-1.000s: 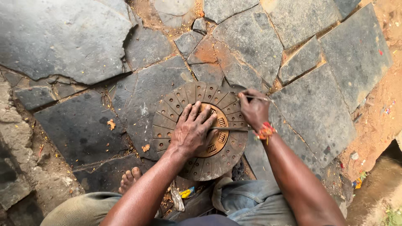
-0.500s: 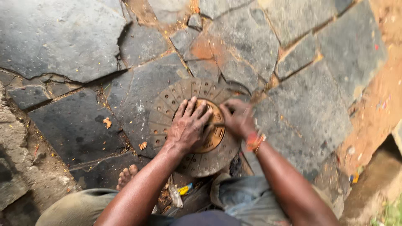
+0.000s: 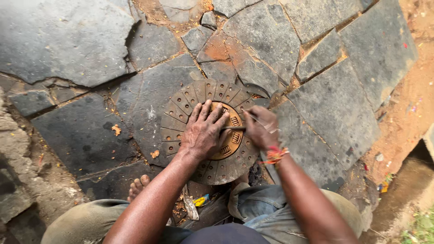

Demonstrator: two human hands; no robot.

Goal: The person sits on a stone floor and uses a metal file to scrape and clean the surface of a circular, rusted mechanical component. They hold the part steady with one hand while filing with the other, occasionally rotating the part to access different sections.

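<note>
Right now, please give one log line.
left hand flat on round disc | right hand grips thin tool at hub

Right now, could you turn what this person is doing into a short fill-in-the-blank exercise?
1. The left hand lies spread flat on a round rusty ____.
2. The right hand grips a thin metal ____.
3. The clutch disc lies on cracked ____ slabs.
4. The right wrist wears a red-orange ____.

Missing words: clutch disc; tool; stone; thread band
</note>
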